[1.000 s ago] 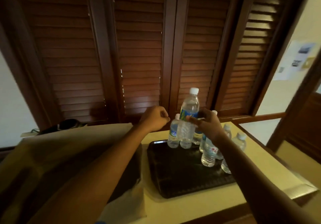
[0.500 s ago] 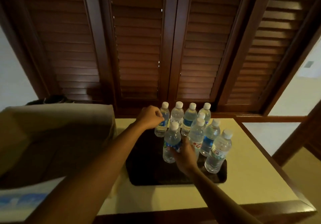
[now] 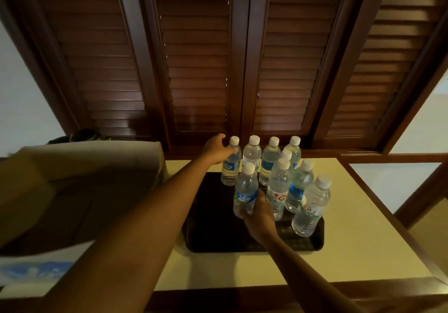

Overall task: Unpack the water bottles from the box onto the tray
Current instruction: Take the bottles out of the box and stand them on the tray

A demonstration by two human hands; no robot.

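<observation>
A single head-worn view looks forward and down over the tray (image 3: 213, 237) on the table (image 3: 358, 235), close, facing louvred shutters (image 3: 198, 57).

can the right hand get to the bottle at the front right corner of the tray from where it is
Probably yes. The right hand holds a bottle; the corner bottle stands at the tray edge with nothing in front.

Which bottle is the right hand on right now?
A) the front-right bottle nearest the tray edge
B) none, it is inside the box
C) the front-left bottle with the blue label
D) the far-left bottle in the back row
C: the right hand wraps the lower part of the front-left bottle with the blue label standing on the tray, while the left hand is on the far-left back bottle.
</observation>
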